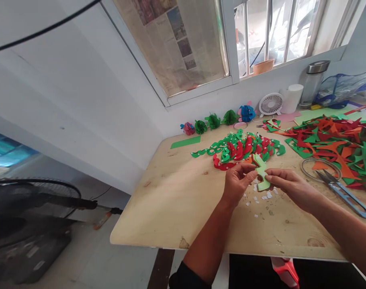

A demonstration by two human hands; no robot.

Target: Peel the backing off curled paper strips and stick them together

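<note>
Between my two hands is a light green cut-paper piece (pixel 263 185) with a curved outline, held just above the wooden table. My left hand (pixel 238 178) pinches its left edge between thumb and fingers. From the other side, my right hand (pixel 282 180) grips it the same way. Right behind the hands lies a pile of red and green cut-paper shapes (pixel 243 146) dotted with white bits. Small white paper scraps (pixel 264 196) are scattered on the wood under the hands.
Thread snips (pixel 344 193) and a clear tape roll (pixel 320 168) lie at the right, beside a large heap of coloured paper offcuts (pixel 336 140). Folded paper figures (pixel 213 121) line the wall. A small white fan (pixel 270 104) and a glass bottle (pixel 313 84) stand at the back.
</note>
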